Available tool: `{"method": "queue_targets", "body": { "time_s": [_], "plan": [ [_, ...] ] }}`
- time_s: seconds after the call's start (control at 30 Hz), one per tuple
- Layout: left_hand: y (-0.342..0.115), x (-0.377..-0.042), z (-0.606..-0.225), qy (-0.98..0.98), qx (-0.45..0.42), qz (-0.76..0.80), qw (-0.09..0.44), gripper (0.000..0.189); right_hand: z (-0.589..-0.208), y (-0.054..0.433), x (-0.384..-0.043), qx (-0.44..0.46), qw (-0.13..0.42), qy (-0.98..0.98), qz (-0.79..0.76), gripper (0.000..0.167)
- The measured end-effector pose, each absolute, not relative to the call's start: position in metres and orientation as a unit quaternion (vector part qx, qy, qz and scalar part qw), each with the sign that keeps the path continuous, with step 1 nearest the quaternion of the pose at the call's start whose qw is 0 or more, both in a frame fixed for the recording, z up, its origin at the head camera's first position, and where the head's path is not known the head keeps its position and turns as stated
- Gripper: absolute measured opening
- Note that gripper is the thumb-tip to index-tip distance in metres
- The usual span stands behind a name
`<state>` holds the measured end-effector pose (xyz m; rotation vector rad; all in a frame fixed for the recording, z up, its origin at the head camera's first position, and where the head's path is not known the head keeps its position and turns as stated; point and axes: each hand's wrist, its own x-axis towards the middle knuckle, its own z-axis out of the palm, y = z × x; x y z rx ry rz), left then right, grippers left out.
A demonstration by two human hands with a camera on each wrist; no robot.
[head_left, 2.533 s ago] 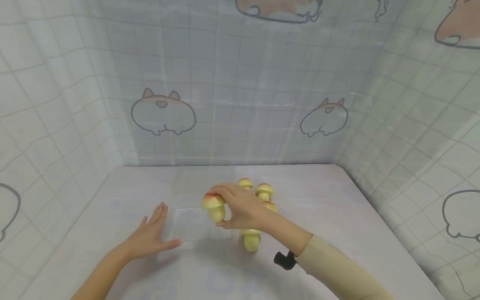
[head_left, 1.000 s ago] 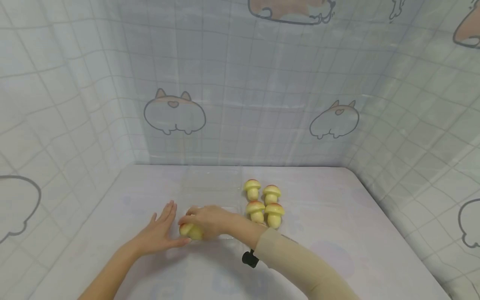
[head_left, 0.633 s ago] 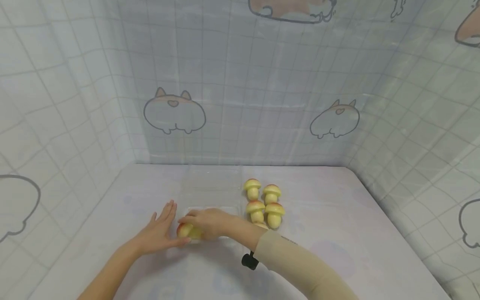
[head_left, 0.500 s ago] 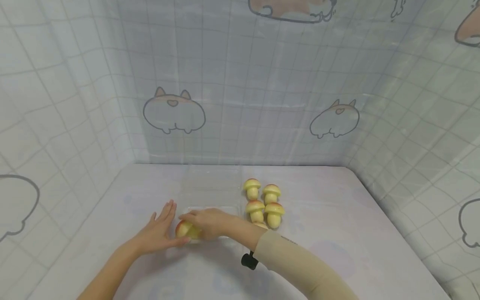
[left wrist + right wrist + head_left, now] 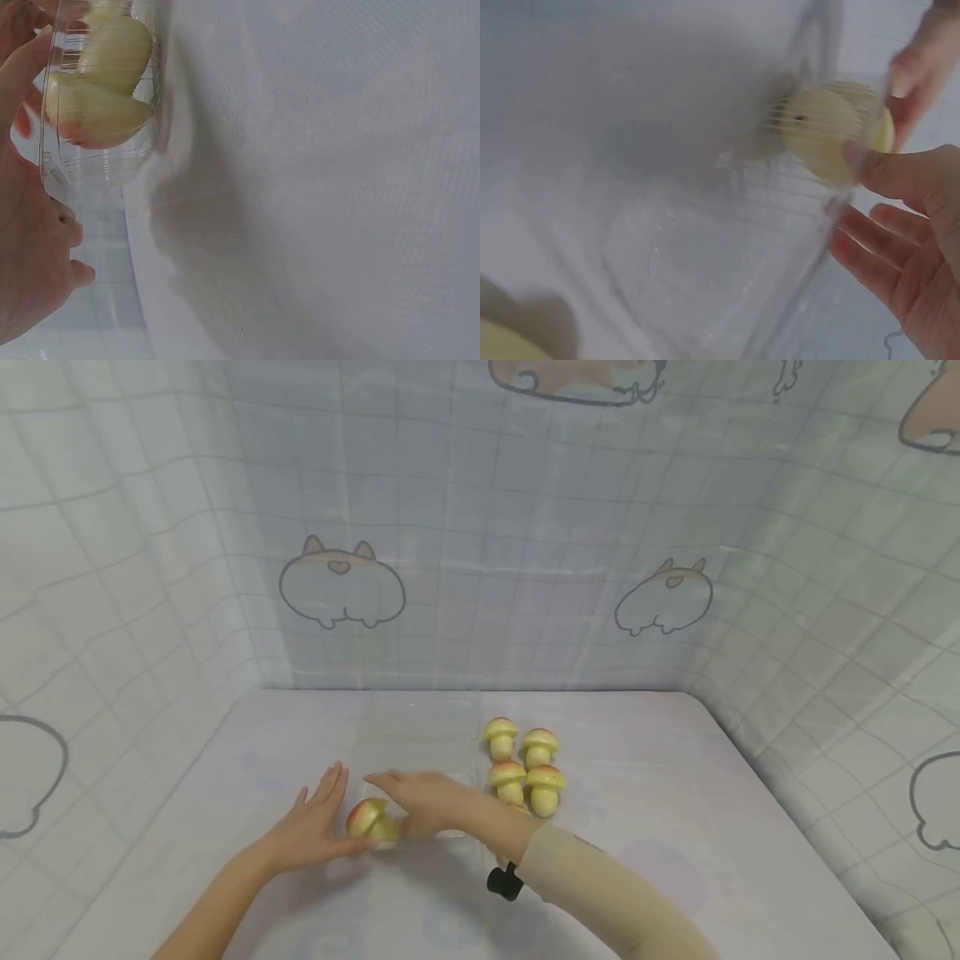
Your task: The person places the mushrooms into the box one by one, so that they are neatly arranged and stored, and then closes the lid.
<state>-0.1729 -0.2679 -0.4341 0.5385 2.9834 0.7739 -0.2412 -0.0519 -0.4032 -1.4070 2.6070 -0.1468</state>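
Note:
A yellow toy mushroom (image 5: 371,821) with a reddish cap lies on its side in the front left of a clear plastic container (image 5: 150,90). Over the container is my right hand (image 5: 423,800), its fingers extended and its thumb close to the mushroom's stem. The right wrist view has the right hand (image 5: 911,232) with fingers spread apart, not wrapped round the mushroom (image 5: 821,131). My left hand (image 5: 307,833) lies along the container's left side, fingers straight, thumb at the front rim. Through the clear wall, the left wrist view shows the mushroom (image 5: 112,82).
Several more toy mushrooms (image 5: 545,789) lie grouped on the white table (image 5: 637,777) right of the container. One is partly hidden by the right forearm. The container's clear lid (image 5: 420,727) lies folded back behind it. Patterned curtains (image 5: 480,527) surround the table.
My right hand carried the mushroom left from beside the group, lowered it into the container's front left, and has now loosened its fingers from it. The left hand stays at the container's side.

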Motion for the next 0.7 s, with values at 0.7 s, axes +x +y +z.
{"method": "queue_targets", "body": {
  "time_s": [0.7],
  "plan": [
    [-0.269, -0.178, -0.441, 0.955, 0.174, 0.239, -0.015, 0.115, -0.379, 0.062, -0.215, -0.48, -0.136, 0.84, -0.213, 0.087]
  ]
}}
